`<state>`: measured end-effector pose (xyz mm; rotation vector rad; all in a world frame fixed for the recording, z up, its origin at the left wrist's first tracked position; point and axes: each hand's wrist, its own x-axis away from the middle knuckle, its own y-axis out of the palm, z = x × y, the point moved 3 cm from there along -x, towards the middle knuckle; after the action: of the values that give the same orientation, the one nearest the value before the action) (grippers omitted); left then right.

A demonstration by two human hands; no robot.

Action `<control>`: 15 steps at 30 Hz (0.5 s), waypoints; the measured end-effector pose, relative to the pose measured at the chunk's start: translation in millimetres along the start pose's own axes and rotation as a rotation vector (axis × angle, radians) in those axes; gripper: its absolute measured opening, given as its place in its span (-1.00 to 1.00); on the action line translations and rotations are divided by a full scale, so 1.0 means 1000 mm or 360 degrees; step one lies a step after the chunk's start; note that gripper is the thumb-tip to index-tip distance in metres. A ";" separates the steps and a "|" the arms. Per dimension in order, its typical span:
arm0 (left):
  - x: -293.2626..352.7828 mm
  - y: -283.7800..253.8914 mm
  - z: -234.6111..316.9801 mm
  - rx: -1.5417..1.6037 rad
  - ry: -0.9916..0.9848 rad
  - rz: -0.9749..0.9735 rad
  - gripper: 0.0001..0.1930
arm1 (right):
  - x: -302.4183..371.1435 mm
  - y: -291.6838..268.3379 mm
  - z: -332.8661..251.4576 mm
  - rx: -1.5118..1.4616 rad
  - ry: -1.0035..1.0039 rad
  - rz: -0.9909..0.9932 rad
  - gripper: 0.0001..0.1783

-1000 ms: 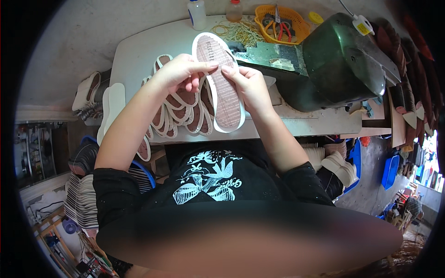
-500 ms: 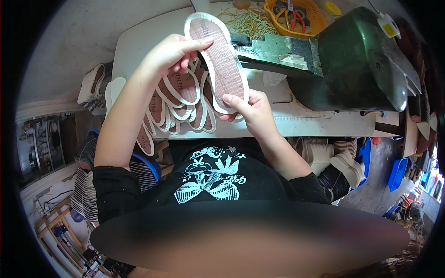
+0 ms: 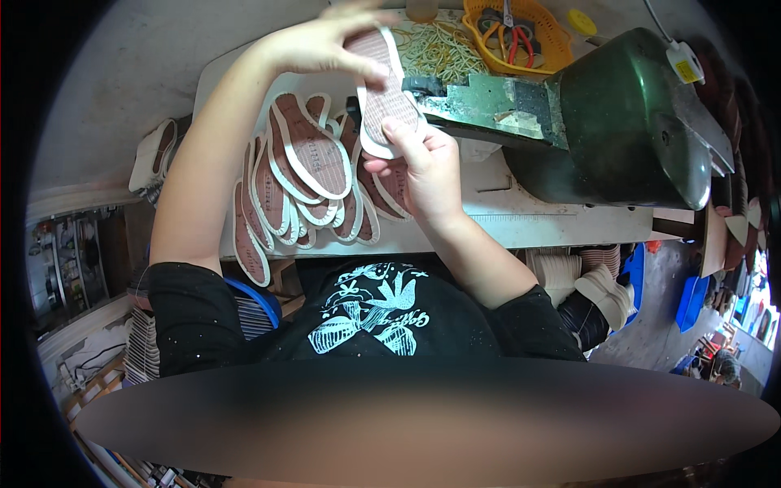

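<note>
My right hand point(image 3: 429, 167) pinches the lower end of a brown shoe insole point(image 3: 377, 104) with a white edge, thumb on its face. The insole stands tilted above the table, beside the end of a green machine's arm point(image 3: 488, 107). My left hand point(image 3: 321, 45) is at the insole's upper end, its fingers stretched apart and blurred. The left thumb crosses in front of the insole; I cannot tell whether it touches. Beneath my left forearm, a fanned pile of similar insoles point(image 3: 313, 150) lies on the white table point(image 3: 521, 232).
The green machine's rounded body point(image 3: 630, 122) fills the right of the table. A yellow basket point(image 3: 553, 55) with red-handled pliers stands behind it, beside a heap of pale bands point(image 3: 443, 55). Stacked soles point(image 3: 598, 297) stand below the table's right side, near a blue bin point(image 3: 692, 302).
My left hand has moved up and loosened from the insole's upper part, fingers spreading. The right hand has carried the insole slightly up and away from me.
</note>
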<state>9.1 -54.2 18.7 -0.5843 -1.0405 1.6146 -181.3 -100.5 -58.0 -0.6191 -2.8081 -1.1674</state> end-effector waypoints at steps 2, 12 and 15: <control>-0.011 0.000 0.000 0.0085 0.0043 -0.0171 -0.20 | -0.003 0.003 -0.001 0.0049 -0.0020 0.0017 -0.72; 0.008 0.015 -0.001 0.1046 -0.0284 -0.0761 -0.72 | -0.008 0.002 -0.005 0.0171 -0.0022 0.0102 -0.58; 0.024 0.015 0.004 0.1015 -0.0410 -0.0638 -0.83 | -0.008 0.004 -0.004 0.0237 -0.0036 0.0092 -0.55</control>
<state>-9.2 -33.0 10.7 0.2523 -0.6992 1.5616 -172.9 -103.8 -54.0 -0.7004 -2.8410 -0.9374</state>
